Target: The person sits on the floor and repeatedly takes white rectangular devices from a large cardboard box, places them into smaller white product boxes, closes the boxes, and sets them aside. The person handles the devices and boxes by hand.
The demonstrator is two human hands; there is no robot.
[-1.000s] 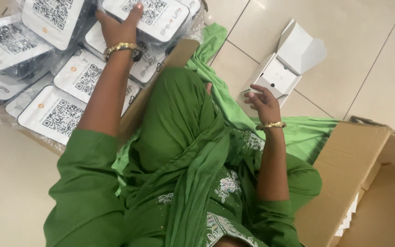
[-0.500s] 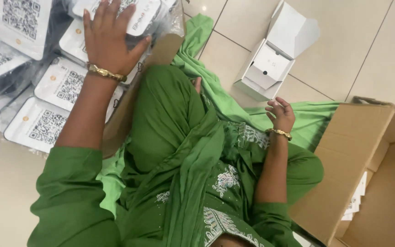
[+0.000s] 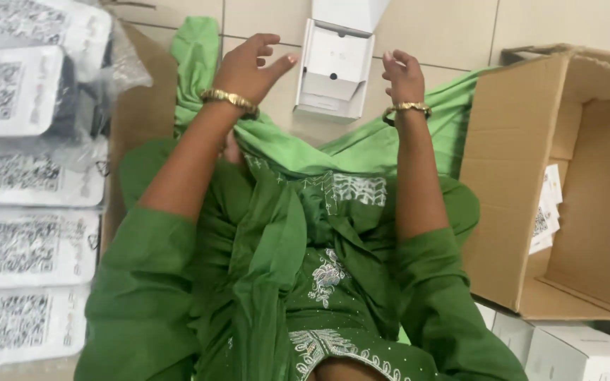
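Between both hands point(image 3: 330, 67), an open white box point(image 3: 333, 70) holds a white insert.

white box point(image 3: 335, 70): matt card | carton point(image 3: 531, 176): rough brown cardboard | bangles point(image 3: 229, 99): shiny metal | packets point(image 3: 30, 247): glossy plastic

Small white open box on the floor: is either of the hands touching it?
Apart. The head view shows floor tile between the white box and both the left hand and the right hand, both held open either side.

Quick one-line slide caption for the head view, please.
Left hand and right hand, both open, reach toward an open white box on the tiled floor.
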